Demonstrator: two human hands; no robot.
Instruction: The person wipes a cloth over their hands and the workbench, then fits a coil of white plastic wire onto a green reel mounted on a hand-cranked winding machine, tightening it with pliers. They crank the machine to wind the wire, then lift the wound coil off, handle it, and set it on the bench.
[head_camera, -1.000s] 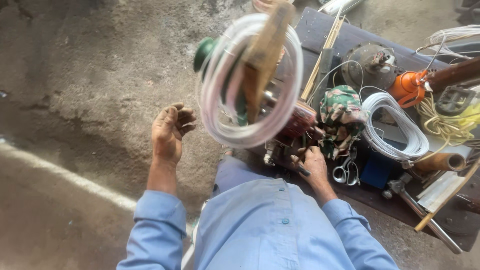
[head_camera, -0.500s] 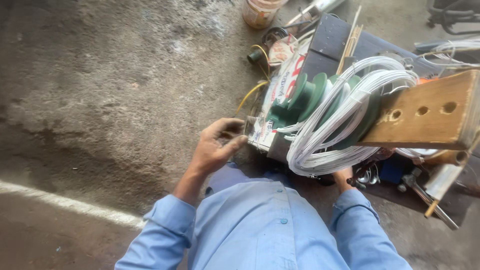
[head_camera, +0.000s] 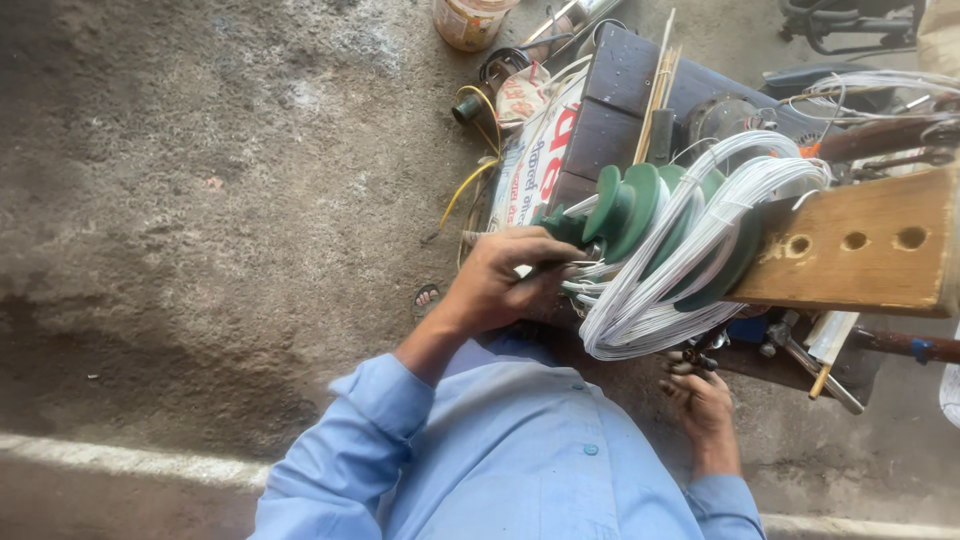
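While the person in the blue shirt (head_camera: 500, 470) sits on the rough grey floor (head_camera: 200, 200), a big wooden block (head_camera: 860, 245) sticks out on the right. It carries a green stepped spool (head_camera: 630, 205) with a fat bundle of white wire (head_camera: 690, 260) looped around it. The spool is in the middle of the scene, just far of the person's chest.

Many turns of wire already lie on the spool, so I think a good part of the winding is done. Loose strands hang down on the near side and are not tidy yet, so some work looks left.

Behind the spool, on the far side, sits a dark box (head_camera: 620, 110) with thin sticks on it, a printed bag (head_camera: 535, 160), and a small jar (head_camera: 470, 20). More wire coils and tools lie on the far right.

The left hand (head_camera: 500, 275) reaches out from a bent arm to the narrow left end of the spool. Its fingers are curled tight around that end and the strands there. The right hand (head_camera: 705, 405) stays low, near the body, under the hanging wire. Its fingers are bent around a small dark tool (head_camera: 700, 352), though I cannot tell how firmly.
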